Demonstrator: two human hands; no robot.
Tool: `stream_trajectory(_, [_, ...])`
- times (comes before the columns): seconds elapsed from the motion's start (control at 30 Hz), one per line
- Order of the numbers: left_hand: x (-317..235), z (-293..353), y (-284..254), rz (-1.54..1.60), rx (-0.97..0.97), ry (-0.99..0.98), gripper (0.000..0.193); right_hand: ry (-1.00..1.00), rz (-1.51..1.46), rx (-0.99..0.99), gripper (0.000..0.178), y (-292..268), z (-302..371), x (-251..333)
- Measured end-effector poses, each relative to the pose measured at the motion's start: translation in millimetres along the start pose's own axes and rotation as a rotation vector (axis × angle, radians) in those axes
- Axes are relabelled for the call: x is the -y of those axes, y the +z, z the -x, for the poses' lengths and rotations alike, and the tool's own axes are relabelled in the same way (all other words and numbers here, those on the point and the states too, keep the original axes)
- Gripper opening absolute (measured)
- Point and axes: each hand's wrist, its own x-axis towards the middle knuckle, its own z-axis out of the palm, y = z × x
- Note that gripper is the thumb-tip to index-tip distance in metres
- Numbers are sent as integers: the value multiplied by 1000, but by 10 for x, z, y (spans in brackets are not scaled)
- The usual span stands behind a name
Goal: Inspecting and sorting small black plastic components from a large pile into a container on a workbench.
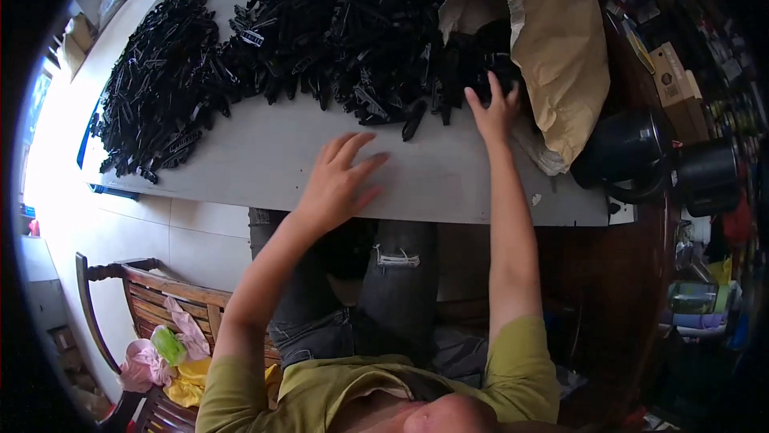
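Presently, in the head view, the left hand (pixel 340 178) hovers empty and loosely spread above the grey table (pixel 256 149), while the right hand (pixel 497 108), fingers wide, is at black pieces (pixel 368 40) heaped beside the paper sack (pixel 565 48), which, if knocked, could slump and scatter them.

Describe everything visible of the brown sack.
The brown sack looks like creased paper, with a ragged mouth and shiny plastic along its lower edge. It lies on the right end of the grey table, mouth leftward, black pieces at the opening. The right hand is at the mouth, fingers spread; whether it touches the sack is unclear.
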Motion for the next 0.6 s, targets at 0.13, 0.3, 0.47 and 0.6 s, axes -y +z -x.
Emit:
stream_trajectory(0.13, [-130, -715, 492, -177, -165, -3, 58, -13, -15, 9, 47, 29, 101, 244])
stream_trajectory(0.3, [-54, -862, 544, -350, -102, -126, 60, -108, -129, 17, 42, 37, 342, 592])
stream_trajectory(0.47, [174, -441, 238, -350, 3, -89, 58, -144, -136, 97, 43, -134, 594, 1097])
stream_trajectory(0.6, [457, -130, -50, -377, 41, -42, 59, -86, -217, 156, 40, -195, 862, 1637])
